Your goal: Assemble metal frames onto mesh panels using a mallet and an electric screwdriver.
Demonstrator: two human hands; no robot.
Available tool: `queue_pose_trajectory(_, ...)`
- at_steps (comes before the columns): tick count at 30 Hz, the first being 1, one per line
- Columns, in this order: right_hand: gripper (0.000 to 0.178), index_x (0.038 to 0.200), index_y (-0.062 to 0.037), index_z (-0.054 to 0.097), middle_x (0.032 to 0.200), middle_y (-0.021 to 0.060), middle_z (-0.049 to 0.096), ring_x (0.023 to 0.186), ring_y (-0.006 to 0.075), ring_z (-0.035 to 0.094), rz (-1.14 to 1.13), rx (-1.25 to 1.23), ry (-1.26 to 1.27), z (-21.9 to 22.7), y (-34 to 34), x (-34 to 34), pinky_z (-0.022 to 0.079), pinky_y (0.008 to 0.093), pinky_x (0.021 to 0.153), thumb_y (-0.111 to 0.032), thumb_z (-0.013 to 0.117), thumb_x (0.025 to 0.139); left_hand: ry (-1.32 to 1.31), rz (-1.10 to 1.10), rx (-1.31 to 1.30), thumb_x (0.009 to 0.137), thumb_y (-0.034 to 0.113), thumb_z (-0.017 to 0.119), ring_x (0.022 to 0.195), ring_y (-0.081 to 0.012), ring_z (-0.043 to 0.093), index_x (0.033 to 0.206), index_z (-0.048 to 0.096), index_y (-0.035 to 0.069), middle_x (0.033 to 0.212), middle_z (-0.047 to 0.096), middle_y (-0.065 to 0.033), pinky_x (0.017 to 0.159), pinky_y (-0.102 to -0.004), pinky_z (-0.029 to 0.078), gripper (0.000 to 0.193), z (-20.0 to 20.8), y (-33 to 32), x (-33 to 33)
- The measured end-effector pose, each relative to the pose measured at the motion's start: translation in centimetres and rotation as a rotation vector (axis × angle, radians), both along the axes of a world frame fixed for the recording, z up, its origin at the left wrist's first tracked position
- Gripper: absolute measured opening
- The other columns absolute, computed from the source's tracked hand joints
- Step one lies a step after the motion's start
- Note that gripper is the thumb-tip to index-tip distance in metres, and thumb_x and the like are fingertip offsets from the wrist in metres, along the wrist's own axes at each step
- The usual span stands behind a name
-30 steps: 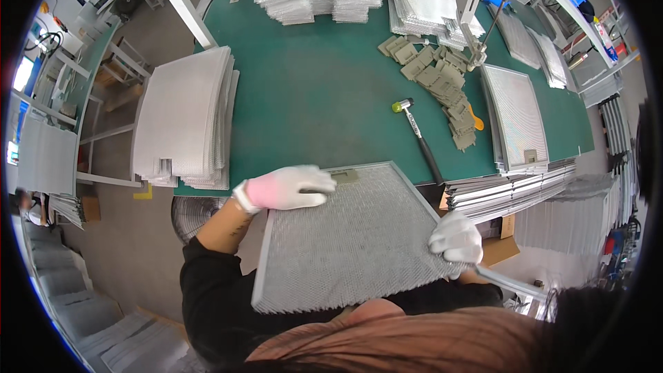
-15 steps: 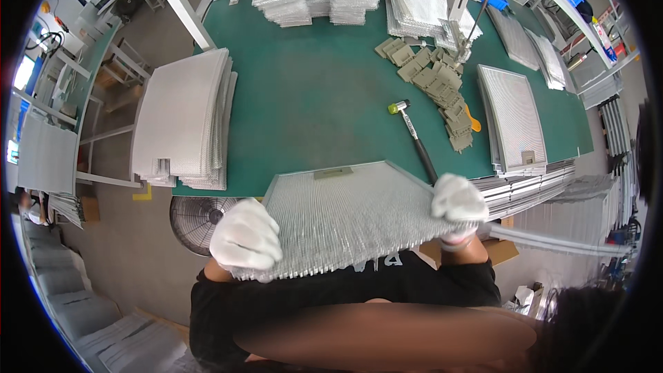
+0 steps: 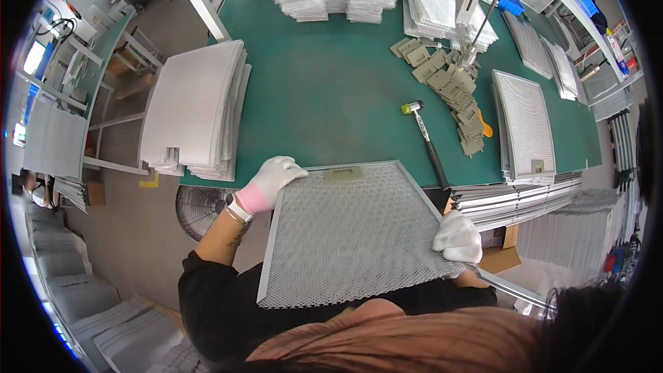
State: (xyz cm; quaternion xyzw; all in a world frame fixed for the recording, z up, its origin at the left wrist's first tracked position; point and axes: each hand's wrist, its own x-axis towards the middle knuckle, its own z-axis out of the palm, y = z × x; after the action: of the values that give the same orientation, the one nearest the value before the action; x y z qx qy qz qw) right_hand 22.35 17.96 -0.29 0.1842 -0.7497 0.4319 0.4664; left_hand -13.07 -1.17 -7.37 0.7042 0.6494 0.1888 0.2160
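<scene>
Framed mesh filter panel [image 3: 352, 235] held flat at near bench [image 3: 331, 97] edge, left hand [image 3: 274, 176] clasped on far-left corner, right hand [image 3: 457, 237] on right frame rail; judged light, stiff-rimmed, dent-prone mesh; grip frame only.

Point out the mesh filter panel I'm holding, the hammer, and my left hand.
mesh filter panel [image 3: 345, 235], head view, middle of the mesh face.
hammer [image 3: 429, 145], head view, black handle, upper part.
left hand [image 3: 275, 176], head view, back of the white glove.
</scene>
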Motion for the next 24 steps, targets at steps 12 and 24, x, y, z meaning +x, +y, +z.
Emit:
queue_pose_trajectory(12,0.026,0.086,-0.0035,0.063,0.075,0.0107,0.066,0.066,0.022,0.061,-0.304,-0.221,-0.057,4.3,5.2,-7.7,0.048,0.0344,0.061,-0.028,0.064,0.096,-0.76,-0.214,0.901,0.077,0.003,0.07,0.063,-0.0279,0.062,0.092,0.064,-0.002,0.075,0.065,-0.0147,0.065,-0.0406,0.052,0.017,13.7,0.4,2.3)
queue_pose_trajectory(24,0.037,0.083,-0.0019,0.062,0.07,0.0112,0.064,0.063,0.0221,0.059,-0.296,-0.306,0.016,4.1,4.2,-8.6,0.046,0.0329,0.059,-0.037,0.064,0.096,-0.619,-0.063,1.13,0.088,0.018,0.075,0.062,-0.0191,0.06,0.114,0.062,0.0,0.066,0.063,-0.006,0.062,-0.0346,0.049,0.035,11.5,1.8,2.6)
